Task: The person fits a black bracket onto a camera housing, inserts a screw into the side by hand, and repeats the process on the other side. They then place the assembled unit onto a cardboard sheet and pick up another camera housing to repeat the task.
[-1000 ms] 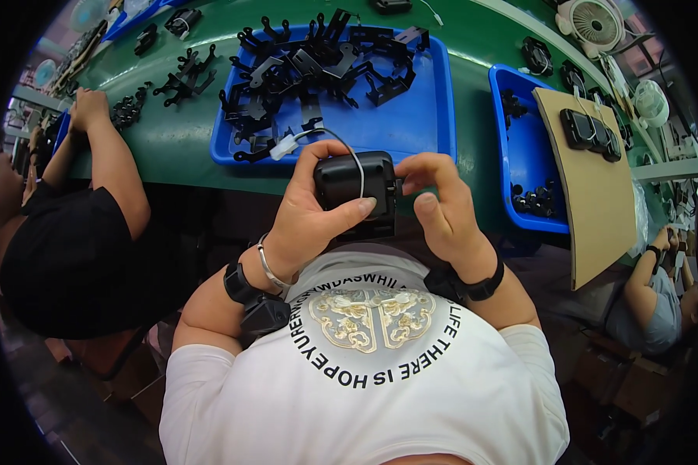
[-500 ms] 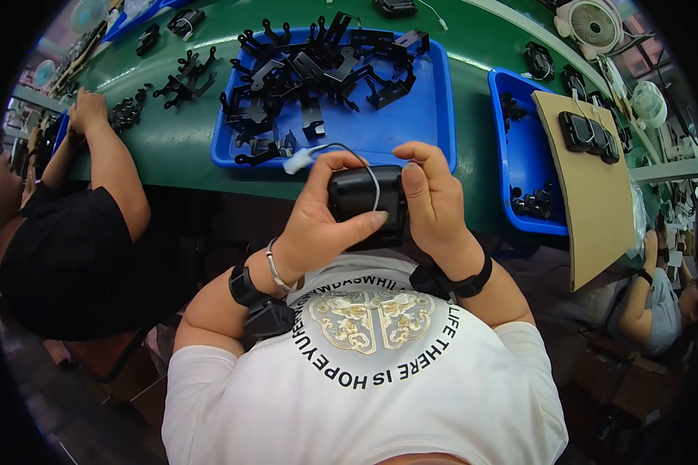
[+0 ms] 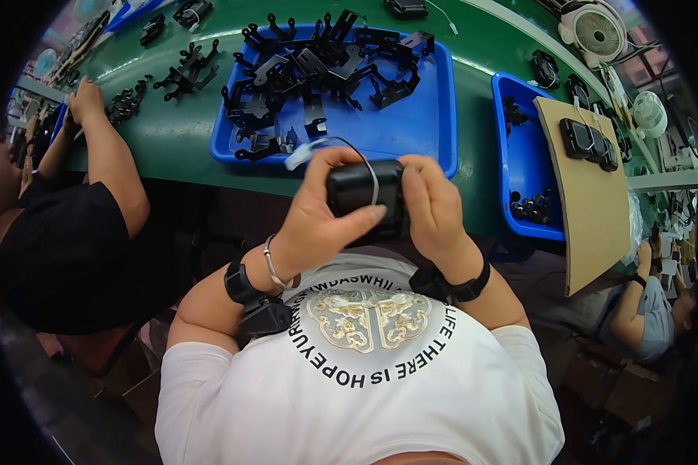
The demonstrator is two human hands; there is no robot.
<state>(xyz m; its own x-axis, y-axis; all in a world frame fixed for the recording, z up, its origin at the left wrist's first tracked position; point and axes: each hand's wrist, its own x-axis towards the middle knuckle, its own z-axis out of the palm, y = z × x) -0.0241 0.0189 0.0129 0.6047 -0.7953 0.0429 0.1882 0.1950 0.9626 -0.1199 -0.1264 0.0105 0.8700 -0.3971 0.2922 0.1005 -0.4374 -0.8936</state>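
Note:
In front of my chest I hold a black, rounded box-shaped housing with a thin cable running over its top. My left hand grips its left side, the thumb lying across the upper face. A white plug on the cable's end sticks out beyond my left fingers. My right hand is closed at the housing's right edge, thumb and fingers pressed together there. Whether a small part sits between those right fingertips is hidden. The housing's underside does not show.
A blue tray of black metal brackets lies on the green table ahead. To the right, a second blue bin holds small black parts, with a cardboard sheet bearing similar housings. Co-workers sit left and right.
My right thumb and fingers have come together at the housing's right edge; before, they were spread wider. The housing has shifted slightly, and its plug has swung a little.

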